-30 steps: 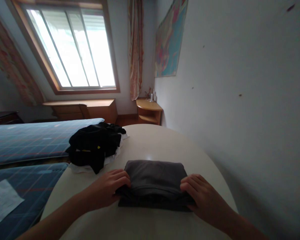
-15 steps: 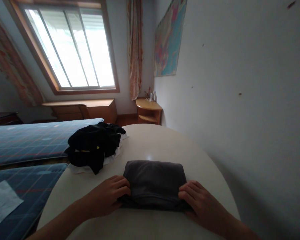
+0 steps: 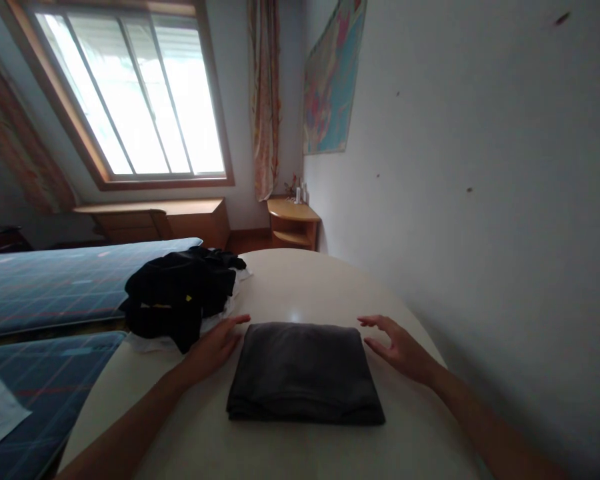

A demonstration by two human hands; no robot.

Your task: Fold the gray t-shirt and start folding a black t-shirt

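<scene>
A dark grey garment [image 3: 305, 373], folded into a flat rectangle, lies on the round cream table [image 3: 300, 450] in front of me; its exact kind cannot be told. Beside its far left corner is my left hand [image 3: 217, 348], fingers stretched out and holding nothing. My right hand [image 3: 399, 347] hovers by the far right corner, thumb and fingers apart, also without anything in it. Neither hand appears to grip the cloth. A loose heap of black clothes [image 3: 180, 293] sits at the table's left edge, just beyond my left hand, with white material under it.
Blue plaid mattresses [image 3: 75, 283] lie left of the table, a white paper [image 3: 0, 410] on the nearer one. The white wall [image 3: 505, 267] runs close along the right. Behind stand a wooden desk [image 3: 195, 217] and a corner shelf [image 3: 295, 212] under the window.
Both hands have let go of the folded garment's near side edges and moved away from me to its far corners, fingers spreading. The garment now lies flat. The view has shifted slightly.
</scene>
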